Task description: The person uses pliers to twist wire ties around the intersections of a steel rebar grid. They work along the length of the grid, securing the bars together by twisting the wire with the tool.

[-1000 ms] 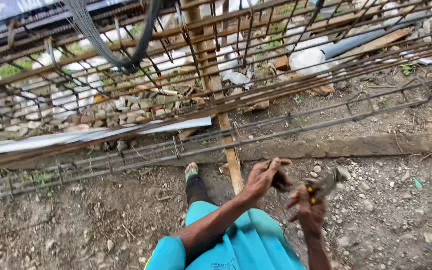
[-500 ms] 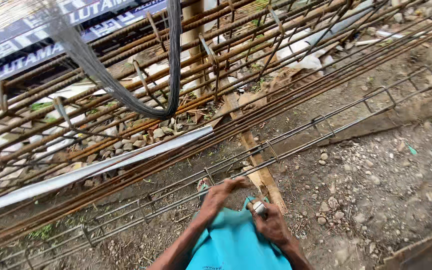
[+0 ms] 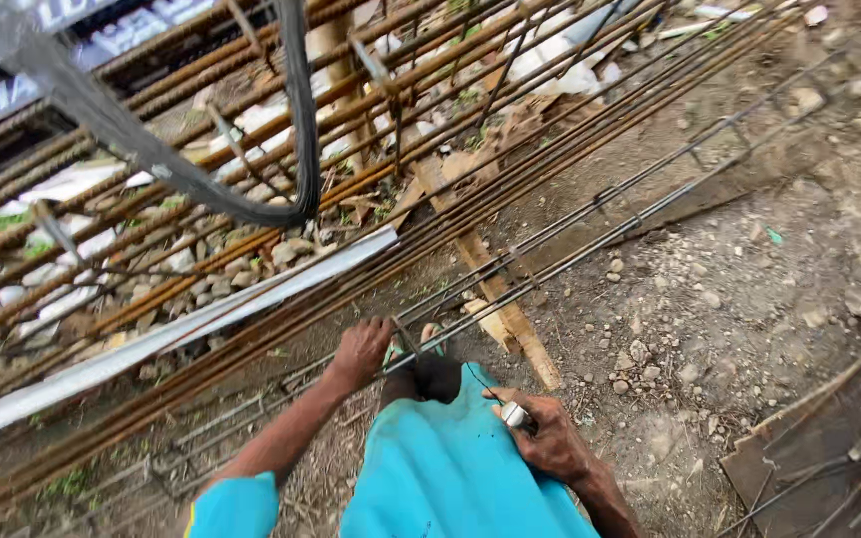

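My left hand (image 3: 361, 351) reaches forward and grips the thin steel bars of a low rebar cage (image 3: 590, 234) that runs diagonally across the ground. A thin tie wire seems to stick up beside its fingers. My right hand (image 3: 547, 433) rests against my turquoise trouser leg (image 3: 450, 468), closed around a small tool with a pale metal end (image 3: 516, 414). My foot in a sandal (image 3: 430, 349) shows just behind the left hand.
Rusty long rebars (image 3: 251, 130) are stacked on a raised frame at the left and back. A bundle of dark wire (image 3: 201, 189) hangs in a loop from them. A wooden plank (image 3: 495, 289), a pale metal strip (image 3: 181, 329), stones and gravel lie below. Boards lie at the lower right.
My view has swung left and down. My left hand moved from near the tool out to the cage bars and closed on them. The right hand lowered to my thigh with the tool.
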